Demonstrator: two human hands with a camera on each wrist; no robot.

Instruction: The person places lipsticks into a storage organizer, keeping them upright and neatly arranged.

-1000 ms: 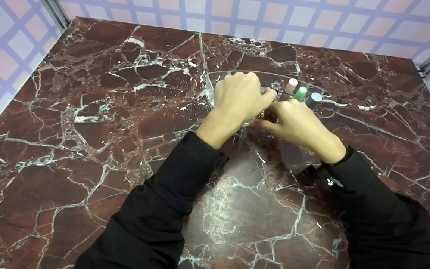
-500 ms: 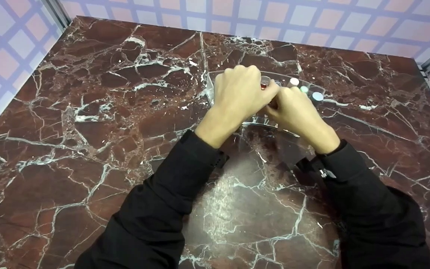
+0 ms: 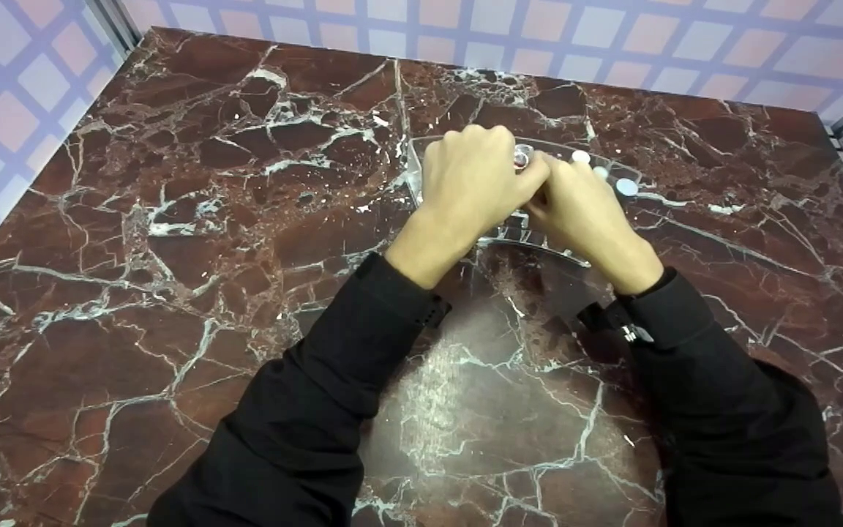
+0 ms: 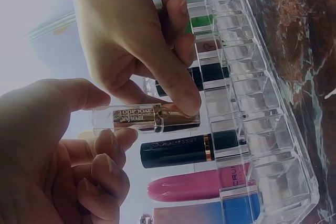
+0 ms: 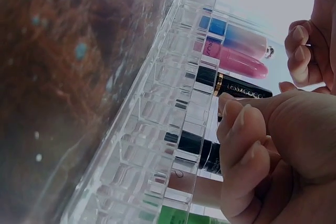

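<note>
A lipstick (image 4: pixel 135 118) with a clear cap and a gold-brown body, lettered "avocado", is held between both hands in the left wrist view. My left hand (image 3: pixel 469 183) pinches its clear cap end with thumb and forefinger. On the base end, my right hand (image 3: pixel 582 212) grips with the thumb; its other fingers curl behind. The lipstick's base stands beside the slots of a clear divided organizer (image 4: pixel 273 145). Next to it a black tube (image 4: pixel 176 150) with a gold band stands in a slot. From the head camera, the hands hide most of the lipstick.
The organizer also holds a pink tube (image 4: pixel 197 184), a blue-and-pale tube (image 4: pixel 202 213), another black tube (image 5: pixel 199 148), a brownish tube (image 5: pixel 194 184) and a green one (image 5: pixel 181 216). Beneath lies a dark red marbled table (image 3: pixel 209 307); a checkered wall (image 3: pixel 612 36) rises behind.
My right hand has moved up and left to meet the left hand, and a clear cap top now shows between them. The left hand has hardly moved.
</note>
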